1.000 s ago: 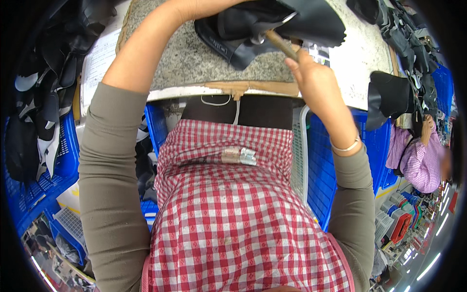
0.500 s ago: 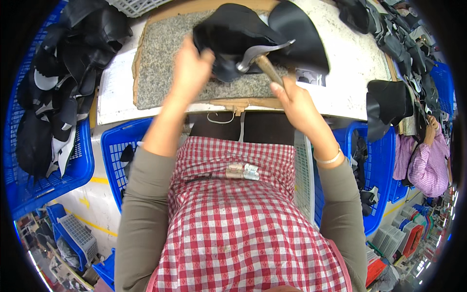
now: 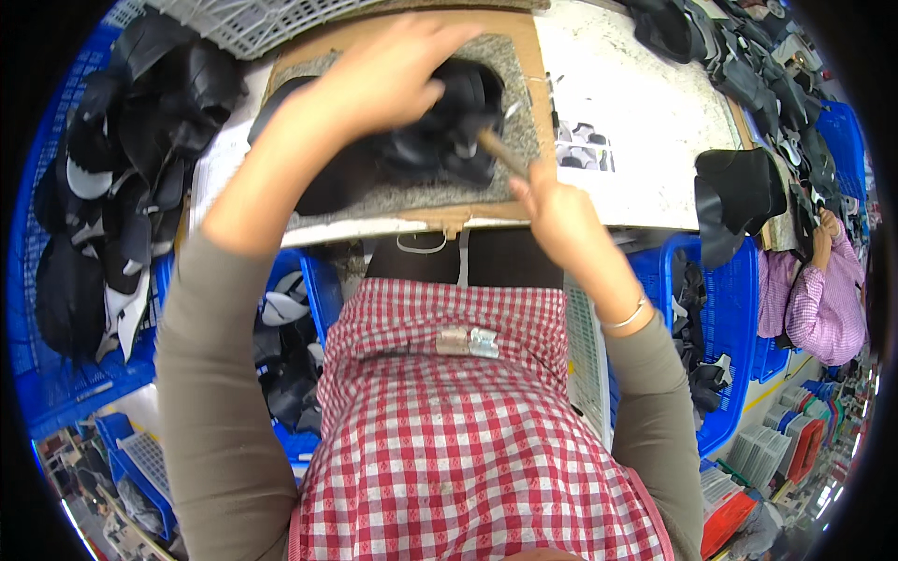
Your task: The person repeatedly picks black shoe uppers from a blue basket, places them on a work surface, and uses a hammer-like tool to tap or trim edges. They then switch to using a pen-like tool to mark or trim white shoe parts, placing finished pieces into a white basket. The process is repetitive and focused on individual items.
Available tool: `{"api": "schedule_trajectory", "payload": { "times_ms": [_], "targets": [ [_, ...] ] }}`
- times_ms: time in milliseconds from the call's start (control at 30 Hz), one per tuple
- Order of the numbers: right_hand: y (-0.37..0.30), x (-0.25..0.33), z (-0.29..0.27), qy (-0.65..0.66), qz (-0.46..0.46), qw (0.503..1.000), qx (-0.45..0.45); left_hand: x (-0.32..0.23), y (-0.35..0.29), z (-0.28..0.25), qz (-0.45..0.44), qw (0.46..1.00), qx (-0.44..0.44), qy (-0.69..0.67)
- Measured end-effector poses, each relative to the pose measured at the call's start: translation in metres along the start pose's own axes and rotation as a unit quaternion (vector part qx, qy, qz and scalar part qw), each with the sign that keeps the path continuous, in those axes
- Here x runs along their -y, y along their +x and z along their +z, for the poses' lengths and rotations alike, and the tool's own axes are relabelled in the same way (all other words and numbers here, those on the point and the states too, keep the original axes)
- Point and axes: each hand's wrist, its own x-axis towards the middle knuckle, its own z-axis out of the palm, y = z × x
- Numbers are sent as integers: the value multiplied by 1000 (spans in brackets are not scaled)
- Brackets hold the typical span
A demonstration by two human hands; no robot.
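Several black leather shoe-upper pieces [image 3: 449, 140] lie bunched on a speckled grey pad [image 3: 519, 89] on the white worktable. My left hand [image 3: 398, 75] is over their upper left part, fingers stretched out and thumb apart, slightly blurred; it hides some of the leather. Near the pad's right edge, my right hand [image 3: 564, 213] is closed around the wooden handle of a hammer [image 3: 503, 154]. The hammer's head is blurred against the dark leather, and I cannot tell whether it touches.
A blue basket heaped with black leather parts [image 3: 154, 122] stands at the left, with a white crate [image 3: 267, 23] beyond. Blue baskets [image 3: 734, 327] flank my lap. A printed sheet [image 3: 585, 150] lies right of the pad. Black pieces [image 3: 739, 201] hang at the table's right end, near a person in a checked sleeve [image 3: 828, 304].
My left hand has moved up and right across the leather, its fingers now extended. The leather has shifted left and turned. The hammer stays in my right hand, its metal head now blurred.
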Motion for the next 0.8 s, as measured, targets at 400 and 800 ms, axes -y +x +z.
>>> {"api": "schedule_trajectory", "payload": {
  "times_ms": [400,800],
  "targets": [
    [-19,-18,40,64,27,997,-25,10,-16,-3,-8,943,58,326],
    [-8,-31,41,15,15,1000,-19,-51,-107,34,-247,954,154,71]
  ]
}}
